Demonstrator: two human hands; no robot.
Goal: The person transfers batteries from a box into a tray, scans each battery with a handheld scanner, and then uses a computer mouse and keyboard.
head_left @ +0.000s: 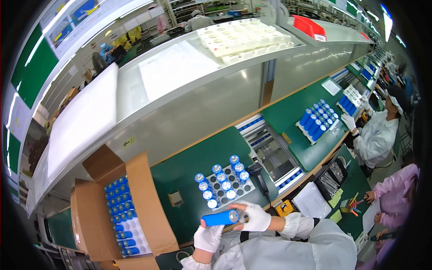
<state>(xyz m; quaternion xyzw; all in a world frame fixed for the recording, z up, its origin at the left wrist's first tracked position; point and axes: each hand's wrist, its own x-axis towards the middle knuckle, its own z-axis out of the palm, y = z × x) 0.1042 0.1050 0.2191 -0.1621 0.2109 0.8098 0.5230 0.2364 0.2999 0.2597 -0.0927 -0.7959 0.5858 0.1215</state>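
A blue cylindrical battery cell (218,218) with a silver end lies nearly level above the near edge of the green bench. My left hand (208,237), in a white glove, is closed around its underside and left end. Around the silver end, my gloved right hand (257,218) holds its thumb and fingers apart; whether they touch the cell is hard to tell. Just beyond both hands sits a pale holder tray (245,192) with round holes. Several blue cells (226,185) stand upright in it, and other holes are bare.
An open cardboard box (150,211) with many blue cells stands left. A black handheld scanner (258,177) lies right of the tray, near a roller conveyor (272,150). Overhead runs a shelf (130,101). Farther right, a co-worker (378,130) handles another cell tray (348,100).
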